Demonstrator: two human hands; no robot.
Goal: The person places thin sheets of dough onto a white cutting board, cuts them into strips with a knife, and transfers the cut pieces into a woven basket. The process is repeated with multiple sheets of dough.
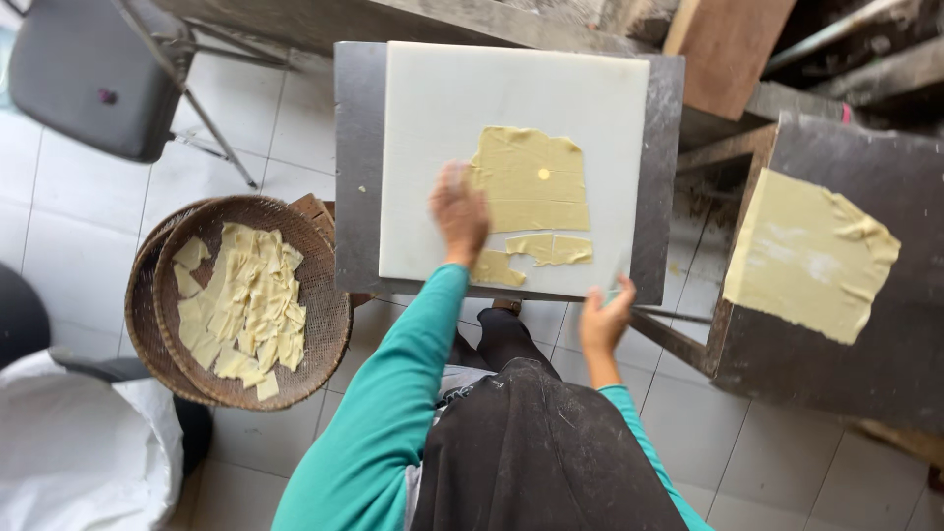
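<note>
While a white sack is lying at the far left on the tiled floor, a round brown woven basket is sitting just beside it, holding a heap of pale yellow cut dough strips. To the right of the basket, a white rectangular cutting board is resting on a grey metal table. The left hand, blurred, is pressing flat on the board at the left edge of a large pale yellow dough sheet; its fingers look spread, gripping nothing that I can tell. Just below the hand a small cut dough piece is lying, and beside that a longer torn dough strip, both near the board's front edge. The right hand is hovering at the board's front right corner, fingers curled together around something thin and hard to make out. Farther right, well apart, a second pale dough sheet is draping over a dark grey table.
</note>
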